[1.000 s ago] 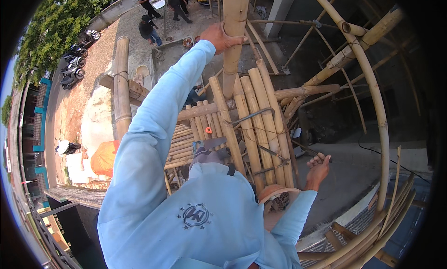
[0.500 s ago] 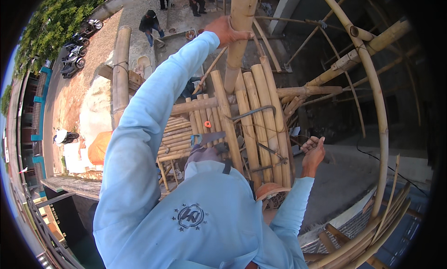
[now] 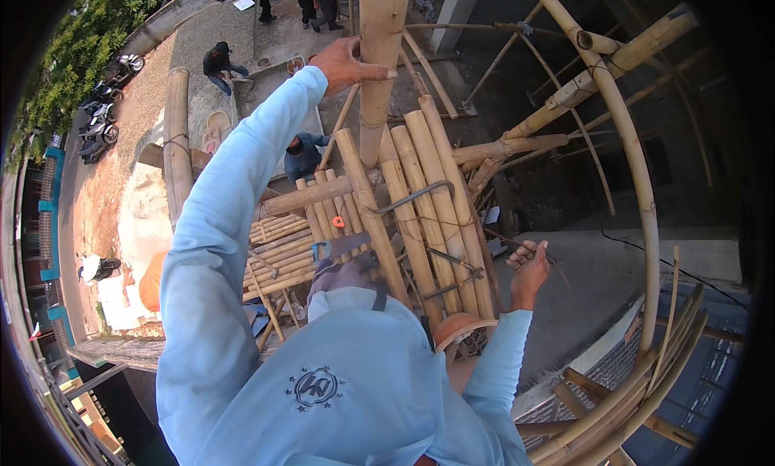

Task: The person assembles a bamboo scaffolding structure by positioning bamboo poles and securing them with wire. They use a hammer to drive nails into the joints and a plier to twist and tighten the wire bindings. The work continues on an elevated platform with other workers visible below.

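My left hand [image 3: 343, 65] is closed around a thick upright bamboo pole [image 3: 381, 30], thumb across its near side. Some of those fingers are hidden behind the pole. Lower right, my right hand [image 3: 529, 272] has curled fingers pinching a thin wire-like strand [image 3: 502, 238], whose ends stick out on both sides. Between my arms stand several bamboo poles [image 3: 428, 188] side by side. A bent metal rod [image 3: 416, 196] hooks across them, and another dark bent rod [image 3: 456, 260] sits lower down. An orange-brown bowl-shaped container [image 3: 466, 329] is beside my right sleeve.
A handsaw [image 3: 349, 244] and an orange tape measure [image 3: 338, 221] lie on a bamboo platform [image 3: 278, 252]. A co-worker in blue [image 3: 305, 154] is below, another [image 3: 222, 65] farther off. Curved bamboo [image 3: 638, 175] rises on the right, and motorbikes [image 3: 98, 131] stand far left.
My view has shifted, so most things sit farther left in the picture. The co-worker in blue below shows more. My left hand stays on the pole; my right hand still holds the strand.
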Tool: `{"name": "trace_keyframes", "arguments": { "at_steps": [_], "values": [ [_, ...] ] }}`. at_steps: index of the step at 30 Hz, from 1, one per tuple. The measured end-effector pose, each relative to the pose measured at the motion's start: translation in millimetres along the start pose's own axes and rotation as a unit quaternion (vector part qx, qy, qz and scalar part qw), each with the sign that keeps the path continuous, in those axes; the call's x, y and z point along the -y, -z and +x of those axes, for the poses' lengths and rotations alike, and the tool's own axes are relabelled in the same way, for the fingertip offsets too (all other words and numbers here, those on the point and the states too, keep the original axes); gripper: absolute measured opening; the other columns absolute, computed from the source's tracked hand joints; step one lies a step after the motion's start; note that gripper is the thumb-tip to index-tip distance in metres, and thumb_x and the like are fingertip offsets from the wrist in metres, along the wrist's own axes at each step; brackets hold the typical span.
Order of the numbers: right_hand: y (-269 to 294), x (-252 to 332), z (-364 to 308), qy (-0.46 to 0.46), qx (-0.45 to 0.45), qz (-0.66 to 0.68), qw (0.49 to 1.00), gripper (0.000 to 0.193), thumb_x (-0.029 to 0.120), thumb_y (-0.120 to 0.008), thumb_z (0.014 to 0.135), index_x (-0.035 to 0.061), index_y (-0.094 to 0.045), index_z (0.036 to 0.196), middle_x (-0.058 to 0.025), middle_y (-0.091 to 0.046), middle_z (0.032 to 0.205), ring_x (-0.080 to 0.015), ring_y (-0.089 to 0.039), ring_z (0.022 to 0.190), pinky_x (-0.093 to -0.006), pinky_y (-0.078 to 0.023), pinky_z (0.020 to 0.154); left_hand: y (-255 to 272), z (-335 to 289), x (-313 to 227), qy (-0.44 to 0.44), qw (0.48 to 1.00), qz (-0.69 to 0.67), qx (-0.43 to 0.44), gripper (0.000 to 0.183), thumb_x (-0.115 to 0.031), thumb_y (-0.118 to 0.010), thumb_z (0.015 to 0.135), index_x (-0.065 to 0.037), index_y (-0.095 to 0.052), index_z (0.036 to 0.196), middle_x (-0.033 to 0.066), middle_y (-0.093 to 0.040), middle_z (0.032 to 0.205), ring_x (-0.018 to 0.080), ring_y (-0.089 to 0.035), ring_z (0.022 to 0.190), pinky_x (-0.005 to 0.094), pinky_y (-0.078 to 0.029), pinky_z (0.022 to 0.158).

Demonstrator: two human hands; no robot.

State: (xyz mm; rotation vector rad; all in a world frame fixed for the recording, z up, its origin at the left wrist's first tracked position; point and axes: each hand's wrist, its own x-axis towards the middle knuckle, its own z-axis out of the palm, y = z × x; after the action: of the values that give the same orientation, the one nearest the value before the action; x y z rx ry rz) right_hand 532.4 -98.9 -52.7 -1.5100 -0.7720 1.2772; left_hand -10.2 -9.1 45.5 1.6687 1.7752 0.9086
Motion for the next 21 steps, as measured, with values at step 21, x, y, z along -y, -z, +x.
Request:
{"name": "trace_keyframes", "arguments": {
  "at_steps": [21],
  "values": [
    [65.3,-46.8,5.2,-0.015,-0.140,0.100,0.985,0.047,0.041,-0.051,0.106,-0.0018,-0.062,0.123,-0.0054,-0.063,0.075,-0.0136,-0.062,0.058,-0.0278,-0.053,0.052,-50.0,5.8,15.7,-0.067,0.961,-0.087,-0.252,0.050,-0.023,-0.088,0.080,0.010,-0.065,0.110,0.0156,-0.071,0.105,0.0224,-0.068,0.093,0.0344,-0.054,0.087]
  ]
}}
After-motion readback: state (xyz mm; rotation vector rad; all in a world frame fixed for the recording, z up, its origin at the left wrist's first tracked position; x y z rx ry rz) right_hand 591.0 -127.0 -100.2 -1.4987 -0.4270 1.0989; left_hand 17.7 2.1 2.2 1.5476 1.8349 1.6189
